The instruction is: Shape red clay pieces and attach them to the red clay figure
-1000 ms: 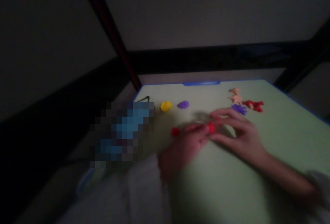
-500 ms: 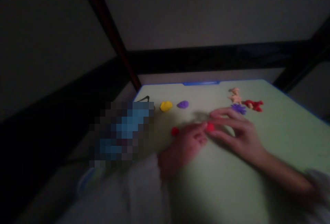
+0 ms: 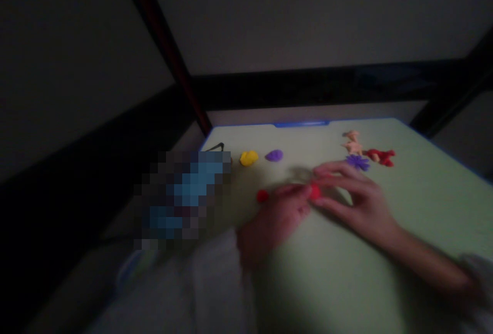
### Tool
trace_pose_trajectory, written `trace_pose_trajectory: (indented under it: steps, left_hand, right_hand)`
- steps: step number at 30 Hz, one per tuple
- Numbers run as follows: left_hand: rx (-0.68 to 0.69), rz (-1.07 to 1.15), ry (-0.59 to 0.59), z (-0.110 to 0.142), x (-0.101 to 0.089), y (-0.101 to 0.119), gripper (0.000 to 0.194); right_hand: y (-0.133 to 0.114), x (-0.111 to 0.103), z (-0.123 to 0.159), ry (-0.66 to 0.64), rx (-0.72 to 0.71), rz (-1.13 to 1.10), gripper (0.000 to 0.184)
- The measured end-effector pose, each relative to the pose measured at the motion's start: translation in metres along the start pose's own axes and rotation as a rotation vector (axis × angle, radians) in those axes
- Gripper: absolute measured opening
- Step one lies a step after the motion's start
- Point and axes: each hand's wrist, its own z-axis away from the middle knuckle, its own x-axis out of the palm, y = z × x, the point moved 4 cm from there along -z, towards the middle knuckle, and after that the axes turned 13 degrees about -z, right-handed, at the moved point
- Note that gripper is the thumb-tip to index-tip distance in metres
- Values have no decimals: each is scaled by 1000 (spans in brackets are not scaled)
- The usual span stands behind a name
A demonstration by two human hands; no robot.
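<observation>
A small red lump of modelling clay (image 3: 315,192) is between my two hands, a little above or on the pale green table (image 3: 327,282). My right hand (image 3: 364,203) pinches it from the right, thumb below and fingers curved over the top. From the left, the closed fingertips of my left hand (image 3: 275,223) press against the same lump. Just beyond the left knuckles lies a second red clay piece (image 3: 262,196), small and round. Blur hides the exact finger contact.
Farther back lie a yellow clay lump (image 3: 248,158) and a purple one (image 3: 275,155). Behind my right hand are a spiky purple piece (image 3: 357,162), a red shape (image 3: 381,157) and peach-coloured pieces (image 3: 352,144). A pixelated blue area (image 3: 196,180) covers the left side.
The fingers of my left hand have shifted slightly and curled in more against the red clay. My right hand keeps nearly the same hold. The other pieces stay put.
</observation>
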Motion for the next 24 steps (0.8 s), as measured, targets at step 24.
trace_pose_trajectory:
  steps: [24]
  left_hand:
    - [-78,39,-3,0,-2,-5,15]
  right_hand:
    - [-2,-1,-1,33,9,13,20]
